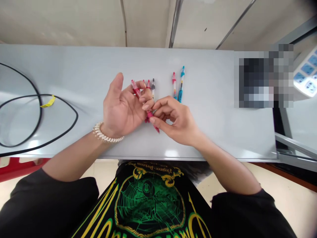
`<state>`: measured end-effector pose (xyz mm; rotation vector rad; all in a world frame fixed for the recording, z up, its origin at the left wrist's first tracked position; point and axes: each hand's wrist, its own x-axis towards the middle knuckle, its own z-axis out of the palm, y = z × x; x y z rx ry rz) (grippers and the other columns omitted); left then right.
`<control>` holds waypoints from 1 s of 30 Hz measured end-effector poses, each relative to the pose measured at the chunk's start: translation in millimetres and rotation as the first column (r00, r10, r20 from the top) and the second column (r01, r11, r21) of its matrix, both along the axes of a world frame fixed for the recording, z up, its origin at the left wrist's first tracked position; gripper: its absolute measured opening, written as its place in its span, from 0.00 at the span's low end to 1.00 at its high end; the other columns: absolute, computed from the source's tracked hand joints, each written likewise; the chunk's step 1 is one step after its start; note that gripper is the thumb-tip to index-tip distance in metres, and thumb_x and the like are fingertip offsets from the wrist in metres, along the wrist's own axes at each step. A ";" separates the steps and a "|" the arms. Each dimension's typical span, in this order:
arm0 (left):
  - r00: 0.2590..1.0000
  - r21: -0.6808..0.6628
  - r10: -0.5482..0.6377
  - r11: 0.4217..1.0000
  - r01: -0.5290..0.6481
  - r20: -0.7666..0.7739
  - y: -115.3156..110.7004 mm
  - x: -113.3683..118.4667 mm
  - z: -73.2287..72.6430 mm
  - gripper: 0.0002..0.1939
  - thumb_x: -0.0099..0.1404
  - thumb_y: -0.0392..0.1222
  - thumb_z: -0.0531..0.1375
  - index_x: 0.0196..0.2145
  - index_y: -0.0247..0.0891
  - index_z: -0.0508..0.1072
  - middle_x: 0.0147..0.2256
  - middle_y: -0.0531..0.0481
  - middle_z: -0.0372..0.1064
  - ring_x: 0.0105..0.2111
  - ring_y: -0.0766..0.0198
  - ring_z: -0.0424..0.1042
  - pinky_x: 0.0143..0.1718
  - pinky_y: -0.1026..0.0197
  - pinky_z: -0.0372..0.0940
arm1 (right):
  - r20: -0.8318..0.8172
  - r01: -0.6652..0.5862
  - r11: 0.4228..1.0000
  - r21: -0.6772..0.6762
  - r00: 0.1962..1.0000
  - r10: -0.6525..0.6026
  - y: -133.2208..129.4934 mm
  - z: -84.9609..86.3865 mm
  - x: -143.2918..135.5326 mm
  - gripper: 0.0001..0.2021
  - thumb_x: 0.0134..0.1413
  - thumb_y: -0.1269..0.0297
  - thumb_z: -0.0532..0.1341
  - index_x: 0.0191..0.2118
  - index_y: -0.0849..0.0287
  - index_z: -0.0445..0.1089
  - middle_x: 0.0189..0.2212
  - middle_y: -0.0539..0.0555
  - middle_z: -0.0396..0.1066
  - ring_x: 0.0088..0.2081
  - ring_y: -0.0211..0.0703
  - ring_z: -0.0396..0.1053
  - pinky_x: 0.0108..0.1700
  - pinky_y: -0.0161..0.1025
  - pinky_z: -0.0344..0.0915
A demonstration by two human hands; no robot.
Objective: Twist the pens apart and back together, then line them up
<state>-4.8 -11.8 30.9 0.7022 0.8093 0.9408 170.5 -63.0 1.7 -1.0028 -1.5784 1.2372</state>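
Note:
My left hand [127, 107] is turned palm up, its fingers curled around a red pen [135, 88] that slants down to the right. The thumb and fingertips of my right hand [174, 120] pinch the same pen near its lower end. Behind my left fingers lie more red pens [148, 83] and a black-topped pen [153, 84], partly hidden. To the right, a pink-topped pen [174, 82] and a blue pen [181, 84] lie side by side on the table, their tops pointing away from me.
A black cable [76, 115] with a yellow tag [49, 101] loops over the left of the grey table [215, 132]. At the right are a blurred-out dark object [255, 82] and a white and blue power strip [307, 74]. A wall runs behind the table.

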 end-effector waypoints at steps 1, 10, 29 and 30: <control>1.000 -0.002 -0.002 1.000 0.002 0.011 0.7 0.2 -0.8 0.23 0.74 0.64 0.54 0.35 0.43 0.72 0.25 0.51 0.56 0.25 0.60 0.59 0.35 0.53 0.65 | -0.029 -0.032 0.999 -0.035 0.999 0.031 0.5 0.7 -0.4 0.11 0.69 0.58 0.66 0.46 0.55 0.65 0.30 0.45 0.75 0.30 0.34 0.72 0.32 0.34 0.67; 0.999 0.072 0.038 0.997 -0.037 -0.014 -3.7 -4.1 -1.7 0.24 0.75 0.59 0.50 0.25 0.43 0.60 0.18 0.56 0.37 0.18 0.66 0.41 0.23 0.57 0.52 | -0.092 -0.114 0.991 -0.068 0.990 0.107 0.0 -6.0 -6.5 0.14 0.66 0.56 0.68 0.45 0.54 0.62 0.31 0.45 0.74 0.32 0.33 0.73 0.32 0.32 0.67; 0.233 0.455 0.395 0.692 0.560 -0.889 10.1 -24.1 -23.0 0.17 0.66 0.39 0.62 0.53 0.37 0.68 0.30 0.52 0.73 0.30 0.56 0.74 0.38 0.52 0.69 | 0.721 0.345 0.881 0.323 0.514 -0.465 30.4 -2.1 70.4 0.09 0.64 0.66 0.62 0.49 0.57 0.70 0.33 0.54 0.72 0.33 0.47 0.70 0.41 0.46 0.67; 0.239 0.440 0.371 0.706 0.555 -0.897 10.3 -24.9 -20.8 0.20 0.64 0.37 0.63 0.54 0.38 0.68 0.28 0.54 0.73 0.29 0.56 0.74 0.39 0.52 0.69 | 0.703 0.348 0.873 0.340 0.522 -0.482 30.0 -3.1 69.4 0.09 0.66 0.64 0.62 0.50 0.57 0.70 0.34 0.55 0.73 0.34 0.48 0.70 0.42 0.46 0.68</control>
